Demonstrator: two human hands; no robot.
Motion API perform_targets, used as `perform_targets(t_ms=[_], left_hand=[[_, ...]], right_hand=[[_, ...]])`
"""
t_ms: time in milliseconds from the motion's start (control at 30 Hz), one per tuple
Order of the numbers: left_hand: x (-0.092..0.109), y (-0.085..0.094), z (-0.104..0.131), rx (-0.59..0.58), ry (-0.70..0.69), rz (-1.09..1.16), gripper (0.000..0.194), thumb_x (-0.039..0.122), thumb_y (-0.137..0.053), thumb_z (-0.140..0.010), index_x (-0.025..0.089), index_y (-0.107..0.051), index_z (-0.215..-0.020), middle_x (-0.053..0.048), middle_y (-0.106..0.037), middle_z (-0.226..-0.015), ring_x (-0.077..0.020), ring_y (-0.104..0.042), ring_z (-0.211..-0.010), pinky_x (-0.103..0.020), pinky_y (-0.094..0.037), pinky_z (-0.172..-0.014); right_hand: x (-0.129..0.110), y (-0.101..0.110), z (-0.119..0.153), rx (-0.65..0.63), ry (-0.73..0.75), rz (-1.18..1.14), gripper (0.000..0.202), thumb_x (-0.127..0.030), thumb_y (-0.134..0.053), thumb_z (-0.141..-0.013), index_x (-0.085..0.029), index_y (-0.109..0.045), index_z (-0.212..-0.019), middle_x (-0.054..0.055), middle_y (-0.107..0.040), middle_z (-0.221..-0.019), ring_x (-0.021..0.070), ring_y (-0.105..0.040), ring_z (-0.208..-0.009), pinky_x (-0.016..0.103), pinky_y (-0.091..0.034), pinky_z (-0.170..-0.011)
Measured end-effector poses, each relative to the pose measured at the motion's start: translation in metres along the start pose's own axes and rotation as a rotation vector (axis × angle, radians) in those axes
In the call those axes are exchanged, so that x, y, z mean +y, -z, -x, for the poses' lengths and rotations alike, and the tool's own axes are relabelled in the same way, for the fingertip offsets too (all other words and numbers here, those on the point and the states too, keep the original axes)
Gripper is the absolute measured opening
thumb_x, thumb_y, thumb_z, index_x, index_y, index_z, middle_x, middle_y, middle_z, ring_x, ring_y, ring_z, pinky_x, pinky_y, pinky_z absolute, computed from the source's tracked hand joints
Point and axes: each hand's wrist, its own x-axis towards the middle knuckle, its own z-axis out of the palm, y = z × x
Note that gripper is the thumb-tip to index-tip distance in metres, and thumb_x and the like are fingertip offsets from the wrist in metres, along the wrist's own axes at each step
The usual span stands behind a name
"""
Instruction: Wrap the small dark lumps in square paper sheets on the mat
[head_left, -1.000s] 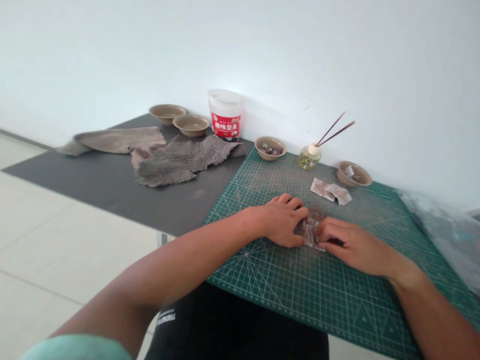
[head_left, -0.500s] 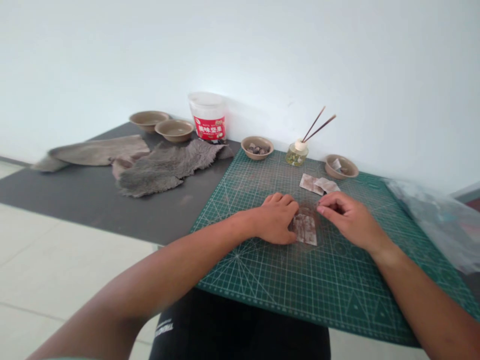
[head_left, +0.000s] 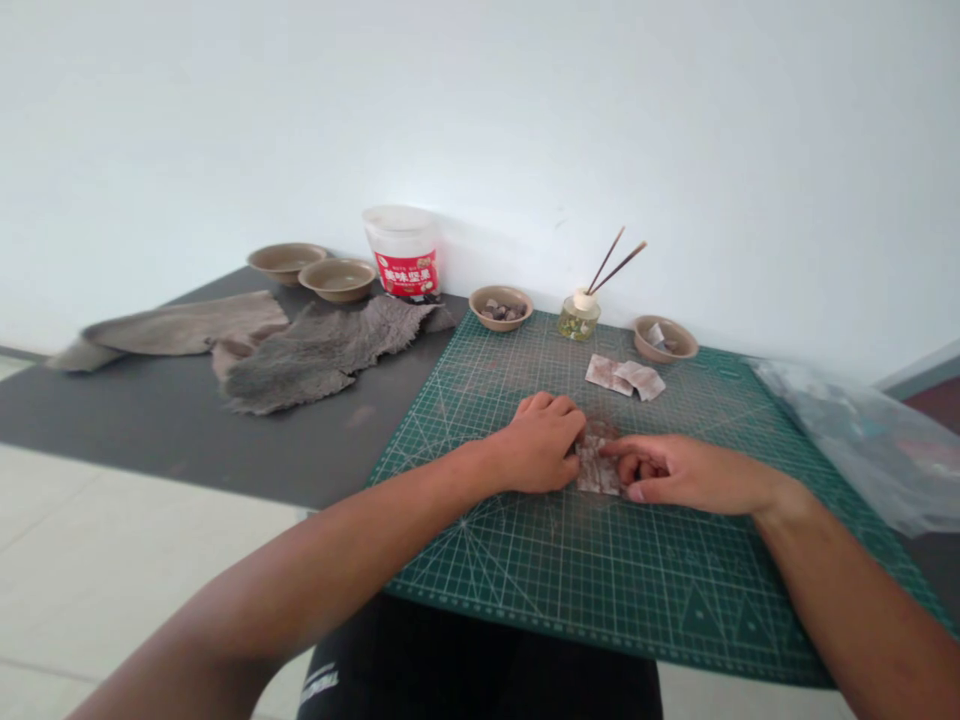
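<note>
A stained sheet [head_left: 597, 474] is lying on a green mat [head_left: 592, 565], between the hands. The left hand [head_left: 541, 445] is curling its fingers at the sheet's left edge; whether they are gripping cannot be told. The right hand [head_left: 679, 472] is laying its index fingertip on the sheet, thumb standing apart. Beyond, two similar pieces [head_left: 625, 377] are lying near a bowl [head_left: 665, 340].

A small, thin white patch [head_left: 598, 474] with messy brown streaks lies near the middle of the big green cutting mat with white lines [head_left: 517, 560]. It looks wrinkly and mostly flat on the mat. Its sides are partly hidden, and its near edge looks straight
</note>
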Motion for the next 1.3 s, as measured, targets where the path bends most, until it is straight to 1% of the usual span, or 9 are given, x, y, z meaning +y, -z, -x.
perform_targets(t_ms=[67, 167, 267, 467, 600, 700, 967, 1167, 1300], left_hand=[[-0.001, -0.001, 0.0, 0.01, 0.007, 0.009, 0.027, 0.033, -0.058, -0.083, 0.021, -0.059, -0.106, -0.008, -0.057, -0.116, -0.0289, -0.05, -0.112, -0.045, -0.041, -0.099], [0.0, -0.001, 0.001, 0.017, 0.009, 0.01, 0.043, 0.046, -0.061, -0.083, 0.019, -0.058, -0.116, -0.01, -0.057, -0.122, -0.0318, -0.048, -0.118, -0.049, -0.038, -0.103], [0.002, -0.001, 0.001, -0.015, -0.011, -0.007, 0.046, 0.052, -0.063, -0.083, 0.018, -0.059, -0.114, -0.011, -0.057, -0.125, -0.0334, -0.047, -0.121, -0.05, -0.037, -0.104], [0.005, -0.003, -0.001, -0.043, -0.001, -0.003, 0.036, 0.047, -0.064, -0.086, 0.02, -0.06, -0.109, -0.009, -0.056, -0.128, -0.032, -0.049, -0.12, -0.049, -0.039, -0.101], [0.008, -0.005, -0.003, -0.009, 0.068, 0.021, 0.027, 0.041, -0.065, -0.086, 0.02, -0.06, -0.103, -0.008, -0.059, -0.122, -0.0302, -0.05, -0.116, -0.045, -0.042, -0.095], [0.009, -0.008, -0.003, 0.014, 0.108, 0.061, 0.026, 0.038, -0.065, -0.084, 0.021, -0.058, -0.104, -0.006, -0.061, -0.117, -0.0288, -0.051, -0.113, -0.044, -0.042, -0.093], [0.009, -0.013, -0.009, 0.047, 0.145, 0.184, 0.029, 0.031, -0.066, -0.082, 0.022, -0.056, -0.108, -0.004, -0.064, -0.111, -0.0263, -0.058, -0.106, -0.044, -0.045, -0.093], [0.009, -0.015, -0.01, 0.131, 0.165, 0.406, 0.03, 0.018, -0.062, -0.079, 0.02, -0.056, -0.108, -0.006, -0.063, -0.111, -0.0207, -0.063, -0.098, -0.035, -0.052, -0.085], [0.009, -0.016, -0.013, 0.165, 0.244, 0.665, 0.041, 0.017, -0.062, -0.08, 0.019, -0.053, -0.12, -0.007, -0.064, -0.109, -0.019, -0.065, -0.091, -0.033, -0.055, -0.08]], right_hand=[[-0.001, 0.001, 0.001, -0.014, -0.005, 0.035, 0.059, -0.036, -0.066, -0.089, -0.018, -0.049, -0.143, 0.005, -0.068, -0.101, 0.0183, -0.061, -0.085, 0.032, -0.049, -0.075], [-0.002, 0.002, 0.002, -0.024, -0.008, 0.06, 0.063, -0.036, -0.067, -0.088, -0.019, -0.047, -0.145, 0.004, -0.068, -0.1, 0.0179, -0.061, -0.083, 0.031, -0.048, -0.073], [-0.001, 0.002, 0.002, -0.02, -0.002, 0.052, 0.063, -0.036, -0.068, -0.088, -0.019, -0.047, -0.146, 0.004, -0.067, -0.1, 0.0178, -0.06, -0.083, 0.03, -0.048, -0.072], [0.004, 0.006, 0.003, -0.066, 0.029, -0.072, 0.066, -0.037, -0.068, -0.088, -0.02, -0.043, -0.147, 0.005, -0.065, -0.103, 0.0174, -0.06, -0.085, 0.031, -0.047, -0.075], [0.009, 0.013, 0.008, -0.062, 0.07, -0.198, 0.069, -0.036, -0.07, -0.088, -0.021, -0.039, -0.149, 0.004, -0.063, -0.103, 0.0173, -0.059, -0.09, 0.032, -0.047, -0.081], [0.013, 0.015, 0.009, -0.039, 0.1, -0.257, 0.073, -0.034, -0.071, -0.088, -0.021, -0.036, -0.15, 0.004, -0.062, -0.104, 0.0174, -0.058, -0.093, 0.033, -0.046, -0.085], [0.009, 0.013, 0.003, -0.055, 0.029, -0.127, 0.07, -0.034, -0.069, -0.088, -0.02, -0.037, -0.149, 0.005, -0.063, -0.103, 0.0176, -0.059, -0.089, 0.032, -0.047, -0.08], [0.011, 0.012, 0.002, -0.027, 0.059, -0.128, 0.071, -0.037, -0.069, -0.088, -0.02, -0.036, -0.149, 0.005, -0.065, -0.103, 0.0187, -0.061, -0.09, 0.033, -0.047, -0.079], [0.013, 0.011, -0.001, -0.02, 0.059, -0.118, 0.069, -0.037, -0.069, -0.088, -0.019, -0.039, -0.147, 0.005, -0.065, -0.102, 0.0183, -0.061, -0.089, 0.033, -0.047, -0.079]])
